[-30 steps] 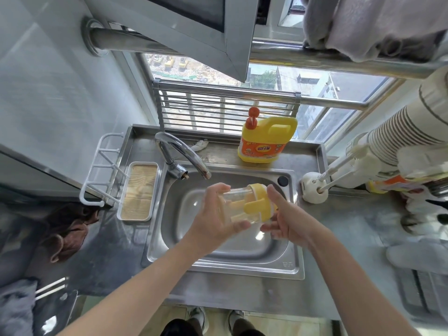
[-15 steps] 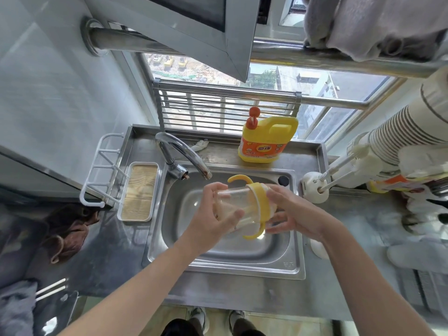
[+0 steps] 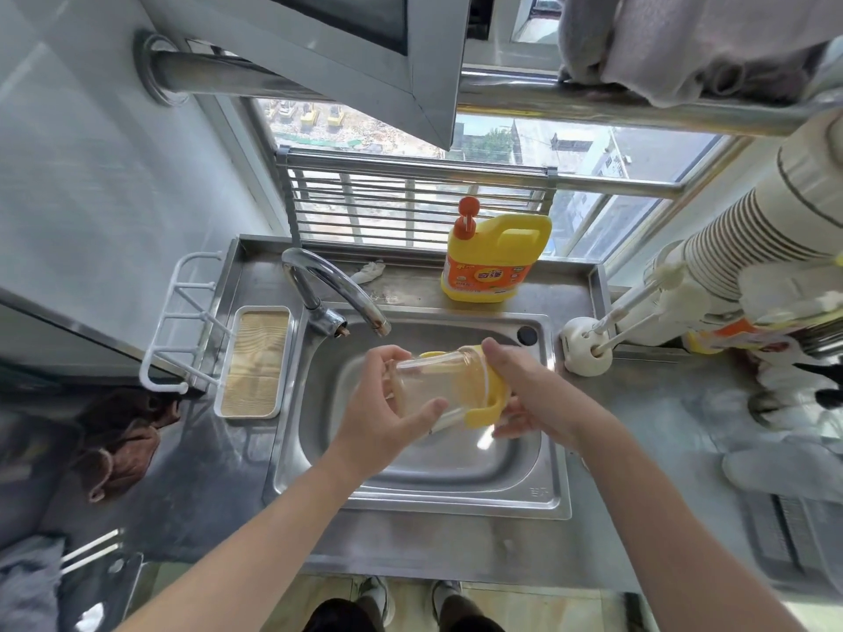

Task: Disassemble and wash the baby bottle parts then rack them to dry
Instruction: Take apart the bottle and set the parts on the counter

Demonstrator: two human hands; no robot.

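Observation:
A clear baby bottle (image 3: pixel 429 390) lies on its side in the air over the steel sink (image 3: pixel 543 476). My left hand (image 3: pixel 378 417) grips its clear body from the left, thumb in front. A yellow collar with handles (image 3: pixel 488 399) sits on the bottle's right end. My right hand (image 3: pixel 529 390) wraps that collar, fingers over its top and behind it. The nipple end is hidden by my right hand.
The tap (image 3: pixel 337 298) arches over the sink's back left. A yellow detergent jug (image 3: pixel 492 262) stands behind the sink. A white drying rack (image 3: pixel 182 321) and a tray (image 3: pixel 257 362) sit at left, a white brush holder (image 3: pixel 586 353) at right, a brown cloth (image 3: pixel 123 431) far left.
The yellow collar has turned on the bottle: its handles swung round, one now pointing down toward me. My right hand shifted its grip over the collar. The left hand kept the body steady.

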